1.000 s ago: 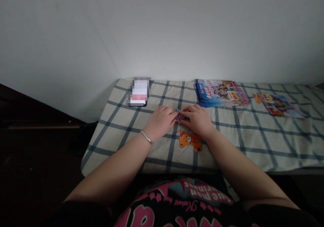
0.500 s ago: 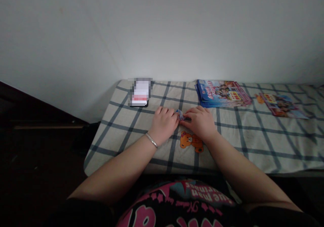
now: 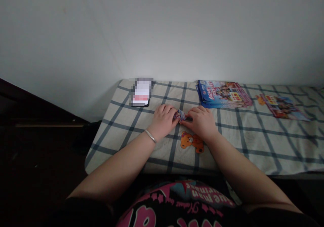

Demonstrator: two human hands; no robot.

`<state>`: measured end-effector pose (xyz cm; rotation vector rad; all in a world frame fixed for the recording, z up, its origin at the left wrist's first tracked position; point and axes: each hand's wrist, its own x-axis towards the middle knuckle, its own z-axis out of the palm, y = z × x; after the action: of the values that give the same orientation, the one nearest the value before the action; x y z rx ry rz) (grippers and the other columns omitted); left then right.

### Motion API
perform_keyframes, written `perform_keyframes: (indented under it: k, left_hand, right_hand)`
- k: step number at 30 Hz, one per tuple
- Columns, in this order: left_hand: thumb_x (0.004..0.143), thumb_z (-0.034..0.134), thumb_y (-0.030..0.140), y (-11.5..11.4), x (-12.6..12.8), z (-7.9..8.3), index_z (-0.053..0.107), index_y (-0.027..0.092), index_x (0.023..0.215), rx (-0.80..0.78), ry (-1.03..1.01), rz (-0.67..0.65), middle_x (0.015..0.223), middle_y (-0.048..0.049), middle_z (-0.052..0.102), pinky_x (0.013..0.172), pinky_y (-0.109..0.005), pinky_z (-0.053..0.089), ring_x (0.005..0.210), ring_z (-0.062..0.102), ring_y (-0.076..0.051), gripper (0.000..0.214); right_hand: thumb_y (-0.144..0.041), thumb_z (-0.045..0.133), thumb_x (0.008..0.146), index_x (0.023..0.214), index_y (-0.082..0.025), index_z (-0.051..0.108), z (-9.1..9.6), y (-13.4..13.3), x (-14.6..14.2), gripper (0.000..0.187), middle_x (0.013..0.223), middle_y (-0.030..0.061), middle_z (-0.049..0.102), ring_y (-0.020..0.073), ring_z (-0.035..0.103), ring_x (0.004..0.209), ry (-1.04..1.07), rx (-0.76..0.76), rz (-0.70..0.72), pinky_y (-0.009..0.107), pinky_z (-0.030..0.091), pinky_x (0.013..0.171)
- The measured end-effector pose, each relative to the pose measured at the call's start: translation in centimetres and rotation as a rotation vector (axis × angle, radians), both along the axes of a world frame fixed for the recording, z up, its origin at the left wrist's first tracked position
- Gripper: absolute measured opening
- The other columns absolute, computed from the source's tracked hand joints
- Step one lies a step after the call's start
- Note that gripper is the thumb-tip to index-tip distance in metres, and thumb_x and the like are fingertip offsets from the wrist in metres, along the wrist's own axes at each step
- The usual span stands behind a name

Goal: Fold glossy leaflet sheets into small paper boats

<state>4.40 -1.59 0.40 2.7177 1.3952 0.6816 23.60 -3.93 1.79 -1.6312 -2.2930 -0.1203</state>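
Note:
A small folded piece of printed paper, blue, white and reddish, sits between my two hands just above the printed bear on the cloth. My left hand pinches its left side, knuckles up, with a silver bangle on the wrist. From the right, my right hand grips the other side between thumb and fingers. The fingertips cover part of the paper, so its full shape is hidden. Both hands rest low over the checked tablecloth.
A phone with a lit, blurred screen lies at the back left. At the back right is a stack of colourful leaflets. One more leaflet lies farther right. A white wall rises behind the table.
My left hand has shifted slightly up and left, and more of the folded paper shows between the hands. My right hand has barely moved.

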Motion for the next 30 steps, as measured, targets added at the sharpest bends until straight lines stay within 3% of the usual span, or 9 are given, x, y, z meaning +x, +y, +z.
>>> perform_keyframes:
  k: [4,9,11,16,22,27,30]
  left_hand:
    - [0.091,0.059,0.031,0.3,0.0,-0.7,0.061,0.017,0.122,-0.023,-0.051,-0.012,0.128,-0.0099,0.060,0.106,-0.047,0.039,0.117,0.050,-0.028,0.034]
    - [0.083,0.071,0.024,1.4,0.1,-0.8,0.066,0.018,0.107,-0.138,-0.204,-0.035,0.120,-0.0070,0.066,0.104,-0.045,0.041,0.114,0.056,-0.026,0.026]
    - [0.081,0.073,0.022,1.7,0.1,-0.6,0.066,0.019,0.100,-0.195,-0.274,-0.039,0.108,-0.0047,0.071,0.099,-0.045,0.044,0.104,0.061,-0.024,0.021]
    - [0.084,0.069,0.021,1.6,0.2,-0.5,0.064,0.019,0.091,-0.308,-0.460,-0.079,0.085,-0.0011,0.071,0.091,-0.040,0.049,0.082,0.067,-0.018,0.009]
    - [0.085,0.065,0.019,1.7,0.2,-1.0,0.061,0.019,0.088,-0.357,-0.556,-0.093,0.084,-0.0004,0.070,0.090,-0.036,0.050,0.082,0.067,-0.016,0.005]
    - [0.091,0.060,0.025,1.7,0.1,-0.5,0.063,0.019,0.080,-0.344,-0.405,-0.124,0.077,0.0020,0.069,0.105,-0.046,0.040,0.072,0.063,-0.015,0.013]
    - [0.092,0.058,0.028,1.6,0.0,-0.1,0.063,0.020,0.073,-0.358,-0.334,-0.140,0.069,0.0040,0.066,0.108,-0.046,0.036,0.069,0.060,-0.015,0.021]
  right_hand:
    - [-0.053,0.071,0.081,0.085,-0.020,0.069,-0.7,0.3,0.3,0.033,0.093,0.0082,0.070,0.0271,0.058,0.095,0.050,-0.011,0.024,0.040,0.041,0.083]
    - [-0.052,0.074,0.077,0.106,-0.020,0.066,-1.5,0.9,0.4,0.045,0.102,0.0107,0.069,0.0302,0.059,0.099,0.176,-0.007,0.015,0.043,0.044,0.086]
    - [-0.050,0.076,0.075,0.109,-0.020,0.065,-1.6,1.1,0.4,0.047,0.104,0.0107,0.069,0.0304,0.059,0.100,0.210,-0.021,0.034,0.043,0.044,0.087]
    - [-0.044,0.080,0.072,0.100,-0.019,0.067,-1.6,1.4,0.5,0.040,0.098,0.0094,0.070,0.0290,0.058,0.096,0.275,-0.028,0.042,0.042,0.046,0.086]
    - [-0.037,0.079,0.073,0.088,-0.019,0.066,-2.0,1.6,0.2,0.027,0.077,0.0042,0.063,0.0218,0.056,0.077,0.435,-0.148,-0.005,0.033,0.044,0.068]
    - [-0.030,0.073,0.079,0.078,-0.020,0.065,-1.8,1.5,0.0,0.013,0.067,-0.0012,0.057,0.0154,0.051,0.066,0.578,-0.224,0.021,0.027,0.037,0.060]
    - [-0.027,0.074,0.078,0.070,-0.020,0.061,-1.5,1.4,0.0,0.017,0.064,-0.0016,0.054,0.0148,0.049,0.065,0.579,-0.205,0.037,0.027,0.034,0.059]
